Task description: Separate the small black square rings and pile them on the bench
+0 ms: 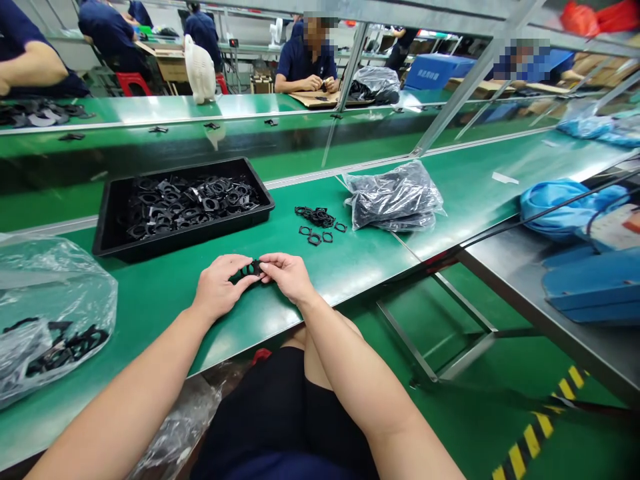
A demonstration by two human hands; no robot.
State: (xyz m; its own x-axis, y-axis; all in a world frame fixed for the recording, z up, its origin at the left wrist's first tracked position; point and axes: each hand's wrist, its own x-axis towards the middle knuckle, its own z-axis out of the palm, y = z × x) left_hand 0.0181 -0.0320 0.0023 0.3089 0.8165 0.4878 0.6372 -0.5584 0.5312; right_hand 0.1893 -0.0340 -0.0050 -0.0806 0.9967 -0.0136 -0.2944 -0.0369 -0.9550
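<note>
Above the green tabletop [280,243], 2 hands, left [218,287] and right [290,275], are pinching a black part [249,269] with partly curled fingers; it is looking light, stiff and perhaps snappable, its outer rim probably offering the safest hold.

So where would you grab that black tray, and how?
I'd grip the black tray by its rim at the two short ends, from left and right together, keeping it level: it's long, open-topped and heaped with loose black parts, which might spill if tipped.
</note>
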